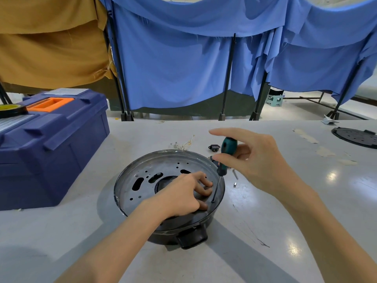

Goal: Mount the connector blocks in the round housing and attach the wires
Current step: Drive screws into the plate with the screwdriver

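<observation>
step in hand: driving a screw at the right inner edge of the round housing (142,176), which sits on the counter (285,221) at lower centre of the frame. judged an early mounting step: no wires are attached inside the housing.

right hand (259,162): thumb and fingers pinch the handle of the screwdriver (228,147), index finger extended above it. the shaft slopes down and left, and its tip sits at a small hole near the housing wall.

left hand (181,195): laid inside the housing, fingers spread and bearing on the floor plate just beside the tip. it grasps nothing visible. whether a block lies under the fingers cannot be told.

next move, as judged: align the shaft with the hole, load it downward and turn the handle while the left hand braces the housing against rotation. a tilted shaft may slip off the screw head.

materials:
- housing: dark metal, glossy rim, floor pierced with round holes and oblong slots, black moulded handle at the near side.
- screwdriver: bulbous teal and black grip, thin dark shaft.
- a small black connector block (214,147), thin pale wires (183,143) and bright loose screws (235,174) lie on the smooth grey counter behind and right of the housing.
</observation>
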A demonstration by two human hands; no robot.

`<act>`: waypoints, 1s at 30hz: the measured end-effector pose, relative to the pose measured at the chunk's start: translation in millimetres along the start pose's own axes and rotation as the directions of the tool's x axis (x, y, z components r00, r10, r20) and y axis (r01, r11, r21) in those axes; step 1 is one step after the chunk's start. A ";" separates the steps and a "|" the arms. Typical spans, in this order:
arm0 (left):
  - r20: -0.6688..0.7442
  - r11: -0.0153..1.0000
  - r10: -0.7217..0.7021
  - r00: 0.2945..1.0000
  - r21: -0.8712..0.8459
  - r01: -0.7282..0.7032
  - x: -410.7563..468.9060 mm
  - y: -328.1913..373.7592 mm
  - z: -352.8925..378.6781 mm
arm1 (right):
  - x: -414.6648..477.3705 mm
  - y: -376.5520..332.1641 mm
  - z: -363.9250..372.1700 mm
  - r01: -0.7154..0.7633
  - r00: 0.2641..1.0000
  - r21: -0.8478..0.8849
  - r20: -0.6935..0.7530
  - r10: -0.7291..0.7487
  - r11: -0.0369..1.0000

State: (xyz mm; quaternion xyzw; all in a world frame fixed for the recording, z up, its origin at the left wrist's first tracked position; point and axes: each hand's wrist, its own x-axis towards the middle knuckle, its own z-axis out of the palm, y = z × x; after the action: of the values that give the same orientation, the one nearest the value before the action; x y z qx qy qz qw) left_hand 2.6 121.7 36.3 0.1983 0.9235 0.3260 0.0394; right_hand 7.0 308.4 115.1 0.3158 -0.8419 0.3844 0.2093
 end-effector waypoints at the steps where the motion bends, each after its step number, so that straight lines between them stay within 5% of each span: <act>1: -0.001 1.000 0.000 1.000 0.009 0.000 0.2 0.5 -0.3 | -0.6 -0.5 2.3 0.028 0.998 -0.033 -0.051 -0.030 0.999; 6: 0.001 1.000 -0.026 1.000 0.006 0.026 -0.7 2.9 -0.6 | 1.8 1.2 3.1 -0.047 0.991 -0.188 -0.135 0.021 0.981; 13: -0.046 0.997 -0.046 0.998 0.057 0.048 1.3 13.4 5.7 | 9.5 10.5 -5.8 -0.069 0.994 0.017 0.083 0.068 0.997; 18: -0.123 0.982 -0.016 0.992 0.186 0.039 2.3 33.5 17.7 | 15.3 14.2 -3.2 -0.058 0.998 0.008 0.002 0.058 0.998; 22: -0.152 0.965 -0.128 0.980 0.210 0.158 0.6 50.9 24.3 | 21.0 25.0 2.7 -0.045 0.988 -0.013 -0.145 0.042 0.999; 26: -0.223 0.925 -0.183 0.958 0.291 0.244 1.1 57.8 23.1 | 22.5 30.4 7.8 -0.039 0.967 -0.224 -0.255 -0.020 0.974; 30: -0.170 0.921 -0.085 0.982 0.363 0.143 9.3 49.3 13.2 | 22.9 22.8 12.2 -0.024 0.959 -0.374 -0.272 -0.084 0.927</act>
State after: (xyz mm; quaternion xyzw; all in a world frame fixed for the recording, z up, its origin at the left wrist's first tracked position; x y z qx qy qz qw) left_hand 13.5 168.0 56.9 0.1228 0.9788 0.1557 -0.0503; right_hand -26.4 301.9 109.5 0.2249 -0.8559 0.2550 0.3895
